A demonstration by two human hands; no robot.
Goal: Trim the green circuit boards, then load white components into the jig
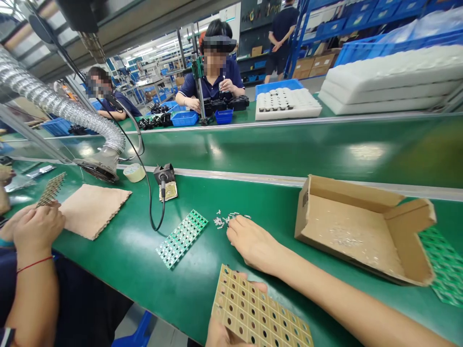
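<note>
My left hand (220, 331) grips a tan circuit board panel (258, 308) at the near edge of the bench. Rows of round holes run across this panel, and my fingertips show past its far edge. Out beyond it, my right hand (249, 239) reaches down to a small heap of silvery metal pieces (219, 222). Its fingers are curled together at the heap, and whatever is between the fingertips is hidden. Left of the heap lies a green-and-white circuit board panel (183, 238), flat on the green bench top.
An open cardboard box (356, 236) with small clear pieces stands at right, beside green panels (443, 265). A black cable runs to a soldering iron holder (165, 180). Tape (134, 172), brown cardboard (92, 209) and an exhaust hose (61, 101) are leftward. A co-worker's hands (36, 224) hold another panel.
</note>
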